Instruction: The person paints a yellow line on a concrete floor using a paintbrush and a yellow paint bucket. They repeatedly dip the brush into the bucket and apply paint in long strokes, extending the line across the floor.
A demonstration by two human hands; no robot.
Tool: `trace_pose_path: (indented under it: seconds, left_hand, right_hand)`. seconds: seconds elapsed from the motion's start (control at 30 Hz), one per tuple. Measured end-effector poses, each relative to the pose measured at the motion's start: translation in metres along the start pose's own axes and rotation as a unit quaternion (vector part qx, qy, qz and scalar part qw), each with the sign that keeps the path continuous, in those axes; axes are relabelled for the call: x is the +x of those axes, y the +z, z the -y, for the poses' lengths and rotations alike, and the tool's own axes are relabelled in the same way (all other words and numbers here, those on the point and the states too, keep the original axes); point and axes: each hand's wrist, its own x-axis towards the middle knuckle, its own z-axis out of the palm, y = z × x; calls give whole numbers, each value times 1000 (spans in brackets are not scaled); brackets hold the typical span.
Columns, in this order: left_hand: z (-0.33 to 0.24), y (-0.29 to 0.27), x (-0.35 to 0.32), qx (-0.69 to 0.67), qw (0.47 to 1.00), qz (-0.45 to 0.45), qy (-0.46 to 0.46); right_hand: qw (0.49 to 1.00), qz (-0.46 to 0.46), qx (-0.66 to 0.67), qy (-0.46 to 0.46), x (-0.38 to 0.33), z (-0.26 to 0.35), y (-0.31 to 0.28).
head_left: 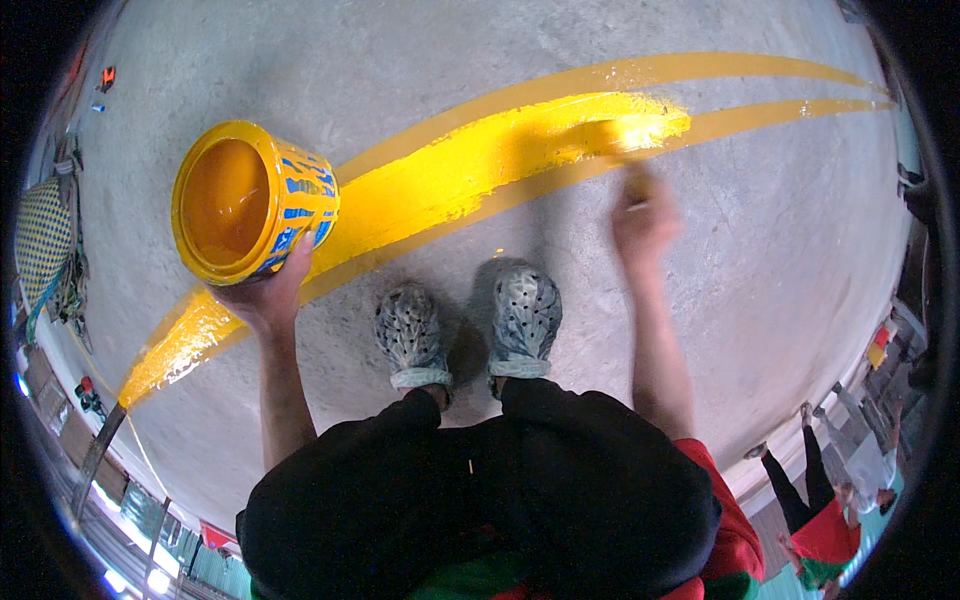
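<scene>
Gripping a yellow bucket (308,190) low on its outer wall, the left hand (265,292) reaches forward from the near edge of the floor (780,230), thumb laid up the side and wrist beneath. I see the bucket's mouth facing me, orange-yellow paint inside, over the left part of the floor and partly across the stripe (430,190) in my view. My right hand (645,222), forearm nearly straight, extends forward with its grip closed on a tool (637,172); blur hides the tool's shape, and I cannot tell whether it touches the floor. Wet yellow shines along the stripe's middle, between duller bands.

That stripe curves from the floor's lower-left edge to its upper-right edge. I get open grey concrete from the right hand toward the right edge, and more beyond the stripe toward the far edge. Two clogs (525,315) stand just inside the stripe's near edge, between the forearms. A checked bag (42,235) sits along the left edge; a person (830,530) is near the lower-right corner.
</scene>
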Motion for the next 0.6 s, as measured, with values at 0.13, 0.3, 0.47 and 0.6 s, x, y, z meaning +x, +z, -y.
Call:
trace_pose_path:
  seconds: [0.13,0.3,0.47,0.6]
  left_hand:
    - [-7,6,1,-60,998,3,-26]
    - [-9,3,6,-35,999,0,16]
    - [-1,-4,8,25,999,-12,30]
    - [4,-3,3,40,999,-19,15]
  right_hand:
    - [948,180,256,-56,-52,115,36]
    - [936,161,298,99,-37,67,25]
    - [994,-25,-3,110,34,-76,-24]
    - [994,-12,-85,72,31,-66,-15]
